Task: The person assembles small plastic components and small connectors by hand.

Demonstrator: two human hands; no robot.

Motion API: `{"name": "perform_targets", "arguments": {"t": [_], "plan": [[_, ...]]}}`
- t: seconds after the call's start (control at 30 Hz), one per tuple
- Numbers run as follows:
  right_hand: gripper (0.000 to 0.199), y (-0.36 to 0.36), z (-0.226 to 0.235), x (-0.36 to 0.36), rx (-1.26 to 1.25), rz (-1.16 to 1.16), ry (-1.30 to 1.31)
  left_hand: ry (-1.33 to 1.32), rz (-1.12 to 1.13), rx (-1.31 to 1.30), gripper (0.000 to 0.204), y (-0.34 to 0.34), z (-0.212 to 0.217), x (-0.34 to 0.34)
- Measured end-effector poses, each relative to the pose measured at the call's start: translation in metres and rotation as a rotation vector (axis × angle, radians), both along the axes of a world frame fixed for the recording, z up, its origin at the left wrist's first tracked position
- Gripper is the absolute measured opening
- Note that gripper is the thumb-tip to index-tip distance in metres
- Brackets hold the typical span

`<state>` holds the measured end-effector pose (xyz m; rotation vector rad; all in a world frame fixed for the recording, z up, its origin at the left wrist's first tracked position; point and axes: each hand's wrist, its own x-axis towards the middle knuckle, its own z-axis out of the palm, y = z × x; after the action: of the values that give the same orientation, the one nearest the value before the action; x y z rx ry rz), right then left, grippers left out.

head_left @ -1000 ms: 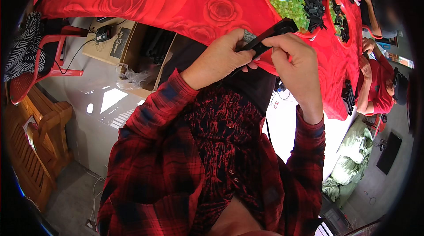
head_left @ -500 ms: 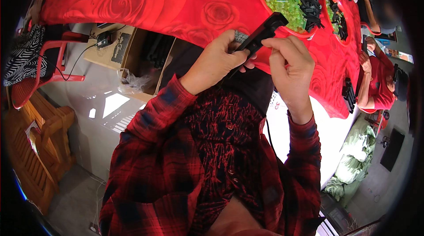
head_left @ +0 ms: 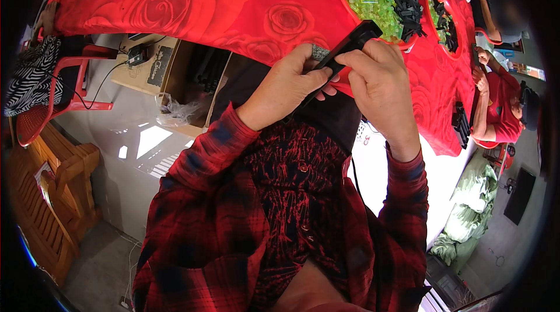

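My left hand (head_left: 290,81) is wrapped round a long, narrow black plastic bar (head_left: 345,45), which slants up to the right, above my lap at the table's edge. A grey textured patch (head_left: 319,53) shows beside the bar at my left fingers; whether it is a finger wrap or a separate piece, I cannot tell. My right hand (head_left: 382,81) is closed, its curled fingertips pressed against the upper face of the bar near its middle. Anything small between those fingertips is hidden.
A red rose-patterned cloth (head_left: 233,5) covers the table. Beyond my right hand, an orange-red basin (head_left: 344,0) holds green translucent pieces (head_left: 373,0) and black parts (head_left: 405,2), with a second basin (head_left: 446,49) beside it. An open carton (head_left: 170,72) stands left; co-workers sit at right.
My right hand has moved slightly up and left, bringing its fingertips from beside the bar onto it. The bar has tipped slightly, its far end a little lower; my left hand keeps its hold.
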<state>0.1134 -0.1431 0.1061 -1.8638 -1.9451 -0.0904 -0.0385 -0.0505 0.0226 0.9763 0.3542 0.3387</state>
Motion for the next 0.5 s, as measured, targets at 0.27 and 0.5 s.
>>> {"name": "perform_targets", "arguments": {"t": [0.27,0.5], "plan": [[0.014,-0.0022,-0.0057,-0.0058,-0.026,-0.016,-0.054,0.034,0.015,0.017,0.018,-0.0047,-0.0055,0.0002],[0.021,-0.0067,-0.0106,-0.0059,-0.029,-0.094,0.338,0.086,0.046,0.096,0.019,-0.0024,0.0015,0.0005]]}}
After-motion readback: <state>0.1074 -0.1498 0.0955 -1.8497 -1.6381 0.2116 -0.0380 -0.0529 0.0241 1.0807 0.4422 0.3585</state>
